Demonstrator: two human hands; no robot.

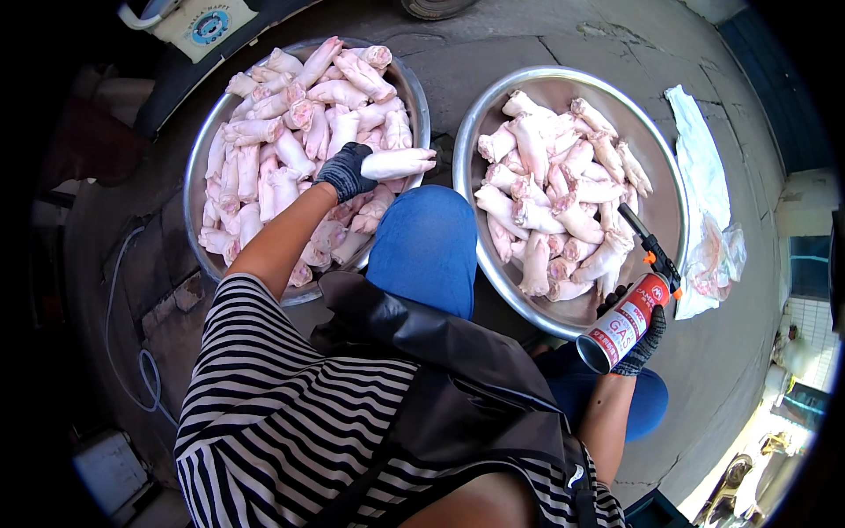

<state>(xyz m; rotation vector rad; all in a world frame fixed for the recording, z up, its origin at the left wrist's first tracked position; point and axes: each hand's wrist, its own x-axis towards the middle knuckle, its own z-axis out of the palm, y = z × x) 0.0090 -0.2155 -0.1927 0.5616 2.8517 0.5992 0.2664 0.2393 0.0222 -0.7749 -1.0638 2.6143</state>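
In a dark glove, my left hand (345,172) grips one end of a pale pig's trotter (399,164), raised at the right side of the left metal basin (421,97). That basin is heaped with pink pig's trotters (290,132). My right hand (647,339), also gloved, is wrapped round a gas torch (627,324) with a red and white canister and a black and orange burner head. The burner's nozzle points up and left over the rim of the right metal basin (647,97). More trotters (563,176) are piled in it. No flame is visible at the nozzle.
Right of the right basin lies a white plastic sheet (700,167) with a clear plastic bag (713,260) on it. A thin hose (145,370) curls over the floor at left. My knee (422,251) in blue trousers rises between the basins. A white container (198,26) stands at top left.
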